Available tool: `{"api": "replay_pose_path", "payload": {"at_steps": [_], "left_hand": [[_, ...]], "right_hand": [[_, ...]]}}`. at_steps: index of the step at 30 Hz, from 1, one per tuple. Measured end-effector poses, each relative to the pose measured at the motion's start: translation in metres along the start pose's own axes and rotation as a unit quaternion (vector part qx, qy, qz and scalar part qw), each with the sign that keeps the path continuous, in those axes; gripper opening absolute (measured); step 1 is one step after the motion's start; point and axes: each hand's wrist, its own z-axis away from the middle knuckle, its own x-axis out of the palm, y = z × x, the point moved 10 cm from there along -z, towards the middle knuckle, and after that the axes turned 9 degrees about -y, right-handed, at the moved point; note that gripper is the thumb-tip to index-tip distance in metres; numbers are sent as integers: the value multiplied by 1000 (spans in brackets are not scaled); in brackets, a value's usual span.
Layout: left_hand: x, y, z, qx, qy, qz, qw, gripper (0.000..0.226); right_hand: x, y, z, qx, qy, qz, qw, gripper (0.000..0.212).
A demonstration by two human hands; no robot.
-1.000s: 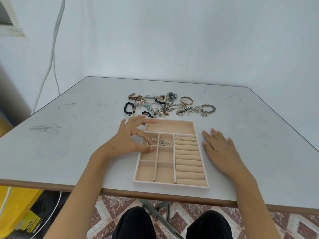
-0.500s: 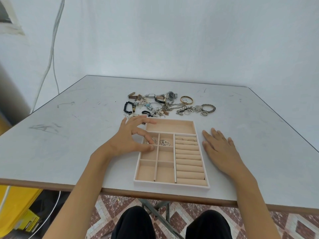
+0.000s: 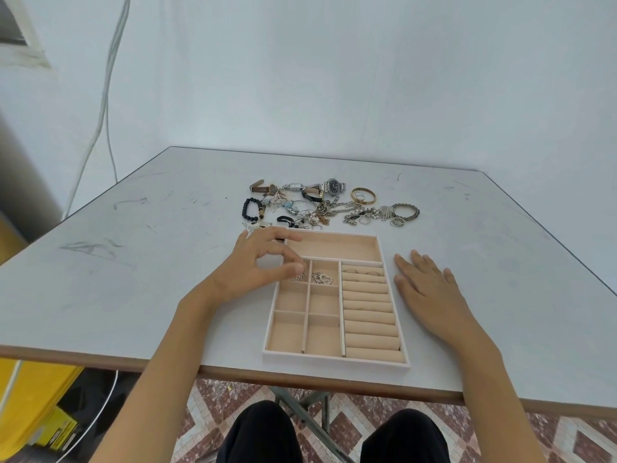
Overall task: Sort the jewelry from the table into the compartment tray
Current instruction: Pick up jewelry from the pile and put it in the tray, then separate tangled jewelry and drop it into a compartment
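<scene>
Grey table (image 3: 133,279), tray (image 3: 334,359) near its front edge, right hand (image 3: 430,289) flat alongside

You have open tabletop (image 3: 133,279) along left and right edges; the jewelry heap (image 3: 327,208) crowds just beyond the tray (image 3: 337,359).

The grey table (image 3: 133,279) bears a compartment tray (image 3: 334,359), jewelry (image 3: 330,208) heaped beyond it, and the right hand (image 3: 430,289).

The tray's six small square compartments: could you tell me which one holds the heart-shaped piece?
The far-right compartment, beside the ring rolls: the heart-shaped piece lies in it. The four nearer ones look empty.
</scene>
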Motion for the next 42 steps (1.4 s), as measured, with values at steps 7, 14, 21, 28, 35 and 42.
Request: {"api": "replay_pose_path", "payload": {"at_steps": [7,14,21,28,35,42], "left_hand": [[-28,-8,1,-9,140,28,990,17],[-32,-7,-25,-16,161,51,985,19],[-7,11,-93,-35,73,-36,996,17],[22,11,-149,-98,-8,-236,967,23],[47,23,-196,-93,13,-367,925,30],[54,22,-215,-105,45,-385,916,25]], "right_hand": [[-24,-3,-5,21,19,2,1000,42],[-69,4,-48,50,93,-93,990,18],[-80,-2,-100,49,220,-85,971,23],[-63,-16,-111,15,269,18,963,25],[-64,-10,-113,14,291,-6,957,26],[-66,-1,-114,17,291,-68,954,25]]}}
